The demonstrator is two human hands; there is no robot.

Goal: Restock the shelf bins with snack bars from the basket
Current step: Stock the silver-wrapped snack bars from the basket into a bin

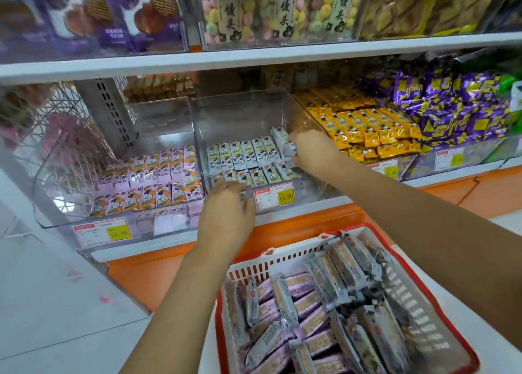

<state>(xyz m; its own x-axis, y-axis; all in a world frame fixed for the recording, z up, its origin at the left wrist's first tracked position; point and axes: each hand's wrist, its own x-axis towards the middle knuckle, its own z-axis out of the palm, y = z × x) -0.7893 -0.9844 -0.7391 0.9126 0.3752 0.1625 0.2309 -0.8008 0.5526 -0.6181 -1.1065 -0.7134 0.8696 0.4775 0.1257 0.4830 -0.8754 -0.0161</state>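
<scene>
A clear middle bin (197, 136) holds rows of white snack bars (243, 154). My right hand (310, 153) reaches into its right end and grips a white bar (282, 142) standing on edge there. My left hand (228, 207) rests at the bin's front lip with curled fingers touching the front row of bars; whether it holds one is hidden. Below, a red and white basket (423, 286) carries several wrapped bars, grey-white ones (336, 277) and pink ones (310, 303).
A bin of pink bars (152, 181) stands to the left, yellow bars (364, 127) and purple packs (457, 108) to the right. Price tags (274, 195) hang on the bin fronts. An upper shelf (254, 60) runs overhead. An orange base (169, 272) lies below.
</scene>
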